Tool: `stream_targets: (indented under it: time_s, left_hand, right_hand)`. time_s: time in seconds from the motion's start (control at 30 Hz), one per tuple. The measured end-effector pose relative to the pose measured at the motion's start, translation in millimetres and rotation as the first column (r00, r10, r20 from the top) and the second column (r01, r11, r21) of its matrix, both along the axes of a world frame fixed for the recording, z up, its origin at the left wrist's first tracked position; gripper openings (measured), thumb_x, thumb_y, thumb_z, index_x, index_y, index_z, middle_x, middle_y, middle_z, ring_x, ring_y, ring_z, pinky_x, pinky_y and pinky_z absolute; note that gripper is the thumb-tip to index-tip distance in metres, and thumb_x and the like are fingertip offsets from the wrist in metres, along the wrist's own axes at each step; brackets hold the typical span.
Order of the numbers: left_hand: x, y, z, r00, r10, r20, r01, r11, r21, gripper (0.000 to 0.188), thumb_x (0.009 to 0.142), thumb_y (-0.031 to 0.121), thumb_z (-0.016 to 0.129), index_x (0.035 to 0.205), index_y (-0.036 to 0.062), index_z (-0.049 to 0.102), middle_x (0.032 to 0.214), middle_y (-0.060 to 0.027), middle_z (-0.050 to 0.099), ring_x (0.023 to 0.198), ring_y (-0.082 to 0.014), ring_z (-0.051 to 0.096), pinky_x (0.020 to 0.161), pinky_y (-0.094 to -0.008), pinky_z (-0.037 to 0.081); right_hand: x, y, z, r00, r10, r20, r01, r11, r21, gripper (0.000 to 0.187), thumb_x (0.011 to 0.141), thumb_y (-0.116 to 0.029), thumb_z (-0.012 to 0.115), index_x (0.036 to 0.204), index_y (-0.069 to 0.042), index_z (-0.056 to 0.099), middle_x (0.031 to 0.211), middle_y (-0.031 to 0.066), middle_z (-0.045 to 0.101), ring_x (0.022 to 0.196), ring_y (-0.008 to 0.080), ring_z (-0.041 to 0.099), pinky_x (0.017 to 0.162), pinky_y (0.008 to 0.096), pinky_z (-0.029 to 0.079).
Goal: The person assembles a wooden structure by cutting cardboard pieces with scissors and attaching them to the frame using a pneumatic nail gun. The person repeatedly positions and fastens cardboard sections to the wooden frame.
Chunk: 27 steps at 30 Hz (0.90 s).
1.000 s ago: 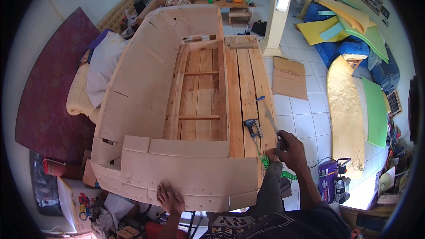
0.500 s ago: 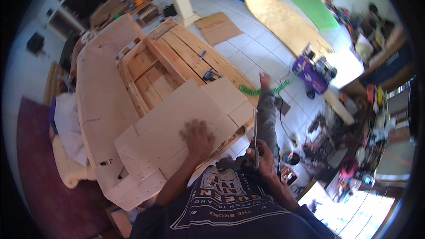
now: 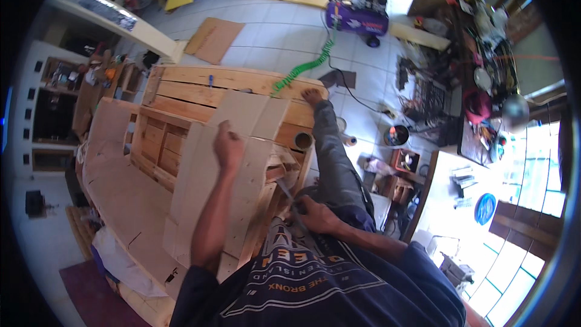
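The person is perched over a wooden sofa frame (image 3: pixel 181 94) with one knee up on it, the bare foot (image 3: pixel 311 95) planted on the top slat beside a green coiled air hose (image 3: pixel 302 69) that runs back across the tiled floor to a purple compressor (image 3: pixel 357 18). The left hand (image 3: pixel 229 145) lies flat, fingers spread, on a thin plywood panel (image 3: pixel 209 194) laid over the frame's corner, pressing on it rather than gripping. The right hand (image 3: pixel 315 217) is down by the lap, curled around a slim grey tool (image 3: pixel 290 200) whose tip points up toward the panel edge; what kind of tool it is cannot be told. A roll of tape (image 3: pixel 302 140) sits on the frame just beside the raised leg. A cardboard sheet (image 3: pixel 215 39) lies on the floor beyond the frame, and a cluttered desk (image 3: pixel 484 54) stands off to the right. Compared with half a second ago, the view has swung so the frame sits further left, the left hand has slid higher up the panel, and the right hand has stayed by the lap.
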<state>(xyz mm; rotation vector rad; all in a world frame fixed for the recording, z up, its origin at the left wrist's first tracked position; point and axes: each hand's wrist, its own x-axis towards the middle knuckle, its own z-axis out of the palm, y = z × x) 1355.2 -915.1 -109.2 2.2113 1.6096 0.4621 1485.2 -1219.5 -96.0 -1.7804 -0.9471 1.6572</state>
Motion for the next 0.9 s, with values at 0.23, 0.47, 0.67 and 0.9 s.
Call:
stream_targets:
  time_s: [0.23, 0.47, 0.67, 0.9]
  left_hand:
    - [-90, -53, -18, 0.880, -0.141, -0.453, 0.225, 0.965, 0.137, 0.054, 0.102, 0.023, 0.051, 0.153, 0.0061, 0.045, 0.157, -0.0239, 0.043, 0.146, -0.0452, 0.038, 0.119, -0.0569, 0.031]
    - [-90, -60, -15, 0.919, -0.149, -0.365, 0.222, 0.961, 0.167, 0.056, 0.103, 0.027, 0.050, 0.154, 0.0070, 0.044, 0.160, -0.0212, 0.041, 0.149, -0.0429, 0.036, 0.121, -0.0588, 0.027]
    - [-87, -65, -10, 0.928, -0.132, -0.349, 0.186, 0.974, 0.126, 0.054, 0.102, 0.027, 0.051, 0.152, 0.0064, 0.047, 0.160, -0.0213, 0.041, 0.149, -0.0417, 0.035, 0.121, -0.0587, 0.027]
    - [-84, -63, -7, 0.934, -0.121, -0.336, 0.167, 0.980, 0.111, 0.054, 0.100, 0.024, 0.050, 0.151, 0.0057, 0.048, 0.161, -0.0204, 0.040, 0.150, -0.0409, 0.034, 0.123, -0.0592, 0.024]
  right_hand:
    - [-60, 28, -14, 0.994, -0.068, -0.081, 0.075, 0.993, 0.089, 0.075, 0.093, -0.057, 0.067, 0.134, 0.002, 0.045, 0.127, 0.0333, 0.057, 0.125, 0.0501, 0.056, 0.103, 0.0551, 0.048]
    - [-70, 73, -29, 0.975, -0.213, 0.065, 0.199, 0.965, 0.172, 0.067, 0.090, -0.047, 0.074, 0.129, 0.002, 0.050, 0.120, 0.0286, 0.062, 0.115, 0.0471, 0.063, 0.096, 0.0541, 0.052]
    - [-50, 71, -32, 0.990, -0.144, -0.011, 0.144, 0.985, 0.099, 0.066, 0.085, -0.049, 0.081, 0.120, 0.003, 0.057, 0.106, 0.0274, 0.071, 0.099, 0.0427, 0.072, 0.087, 0.0504, 0.056]
    - [-51, 100, -26, 0.978, -0.193, 0.083, 0.189, 0.980, 0.062, 0.073, 0.079, -0.055, 0.086, 0.116, 0.003, 0.061, 0.098, 0.0228, 0.073, 0.095, 0.0367, 0.074, 0.087, 0.0464, 0.056]
